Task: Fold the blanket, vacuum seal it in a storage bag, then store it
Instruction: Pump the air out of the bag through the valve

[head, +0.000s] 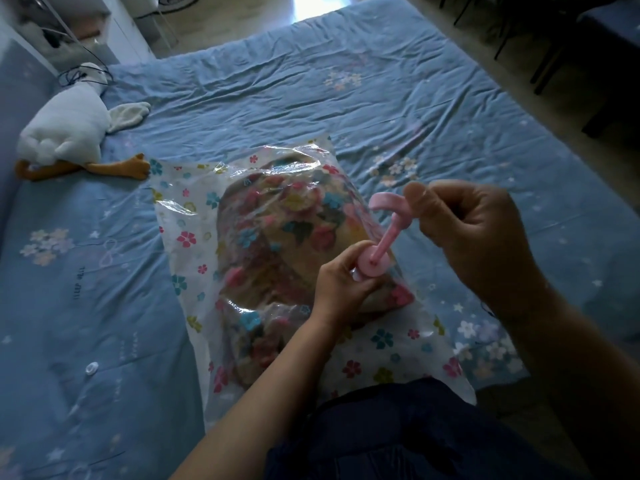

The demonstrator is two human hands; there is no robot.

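Observation:
A clear storage bag (194,244) printed with small flowers lies on the bed, and the folded floral blanket (277,230) shows through it. A pink hand pump (388,237) stands on the bag near its right side. My left hand (343,282) grips the pump's round pink base against the bag. My right hand (464,220) is raised above it and holds the pump's curved handle, with the rod drawn out between base and handle.
The bed is covered by a wrinkled blue sheet (311,98) with pale flower prints. A white plush goose (69,129) with orange feet lies at the left. Dark chair legs (540,46) stand on the floor at the upper right. My dark-clothed leg (398,434) rests at the bag's near edge.

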